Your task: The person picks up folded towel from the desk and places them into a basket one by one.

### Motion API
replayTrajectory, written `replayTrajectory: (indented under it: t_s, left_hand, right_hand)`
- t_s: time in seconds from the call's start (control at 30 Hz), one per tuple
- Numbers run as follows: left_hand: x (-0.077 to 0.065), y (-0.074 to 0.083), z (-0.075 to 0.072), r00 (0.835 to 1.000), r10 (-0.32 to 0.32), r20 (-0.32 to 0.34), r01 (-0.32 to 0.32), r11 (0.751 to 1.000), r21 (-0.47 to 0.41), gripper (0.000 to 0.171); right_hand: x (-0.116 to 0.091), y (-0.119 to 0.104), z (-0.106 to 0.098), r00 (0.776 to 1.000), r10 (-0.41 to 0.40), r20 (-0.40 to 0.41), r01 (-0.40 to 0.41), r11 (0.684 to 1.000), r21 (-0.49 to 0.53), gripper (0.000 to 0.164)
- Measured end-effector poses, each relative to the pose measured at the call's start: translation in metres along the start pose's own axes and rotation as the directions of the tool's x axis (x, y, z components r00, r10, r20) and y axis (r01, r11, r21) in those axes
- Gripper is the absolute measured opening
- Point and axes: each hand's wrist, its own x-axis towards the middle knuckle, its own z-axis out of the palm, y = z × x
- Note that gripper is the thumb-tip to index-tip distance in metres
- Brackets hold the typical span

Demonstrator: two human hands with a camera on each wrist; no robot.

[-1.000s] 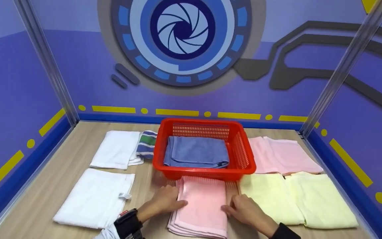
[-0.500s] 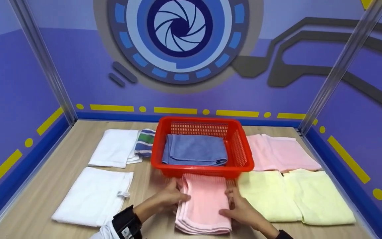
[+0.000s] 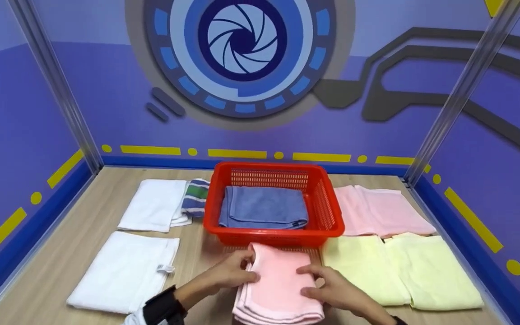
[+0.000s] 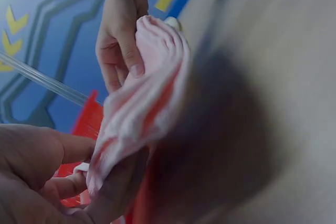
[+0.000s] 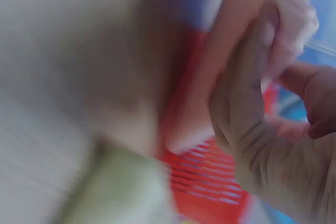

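Left hand, right hand grip opposite sides of folded pink towel, fingers curled round edges, near red basket.

In the head view, the right part of the striped towel is hidden by the red basket, and the label of the nearer white towel is too small to read. Some fingers of the left hand and of the right hand are hidden by the folded pink towel. In the right wrist view, the yellow cloth and the table are strongly blurred, while the right hand is cut off by the edge.
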Motion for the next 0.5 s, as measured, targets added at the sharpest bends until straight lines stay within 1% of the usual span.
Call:
replayTrajectory:
  t_s: [0.07, 0.13, 0.17, 0.27, 0.33, 0.4, 0.43, 0.5]
  left_hand:
    - [-0.007, 0.016, -0.008, 0.998, -0.034, 0.046, 0.037, 0.997, -0.067, 0.018]
    - [-0.011, 0.035, -0.018, 0.995, -0.045, 0.088, 0.056, 0.991, -0.125, 0.018]
    - [-0.011, 0.044, -0.024, 0.994, -0.036, 0.101, 0.05, 0.989, -0.138, 0.017]
    - [-0.005, 0.07, -0.042, 0.992, 0.051, 0.112, -0.037, 0.992, -0.121, 0.021]
    - [0.004, 0.085, -0.054, 0.991, 0.09, 0.096, -0.082, 0.993, -0.087, 0.028]
    - [0.02, 0.098, -0.065, 0.992, 0.107, 0.067, -0.103, 0.993, -0.058, 0.034]
    - [0.03, 0.105, -0.071, 0.994, 0.097, 0.046, -0.095, 0.995, -0.042, 0.035]
    - [0.051, 0.116, -0.083, 0.998, 0.061, 0.022, -0.06, 0.998, -0.021, 0.032]
  right_hand:
    - [-0.005, -0.019, -0.01, 0.999, -0.004, 0.046, 0.003, 1.0, 0.015, 0.045]
    - [-0.009, -0.039, -0.022, 0.998, -0.01, 0.063, 0.01, 1.0, 0.012, 0.046]
    - [-0.009, -0.049, -0.028, 0.998, -0.019, 0.063, 0.019, 1.0, 0.007, 0.046]
    - [-0.004, -0.077, -0.049, 0.998, -0.047, 0.032, 0.049, 0.998, -0.051, 0.047]
    - [0.005, -0.093, -0.062, 0.998, -0.06, -0.001, 0.059, 0.994, -0.092, 0.048]
    - [0.02, -0.108, -0.077, 0.996, -0.076, -0.044, 0.069, 0.986, -0.152, 0.045]
    - [0.029, -0.115, -0.085, 0.994, -0.084, -0.071, 0.07, 0.981, -0.18, 0.043]
    - [0.048, -0.128, -0.099, 0.991, -0.055, -0.125, 0.028, 0.978, -0.208, 0.04]
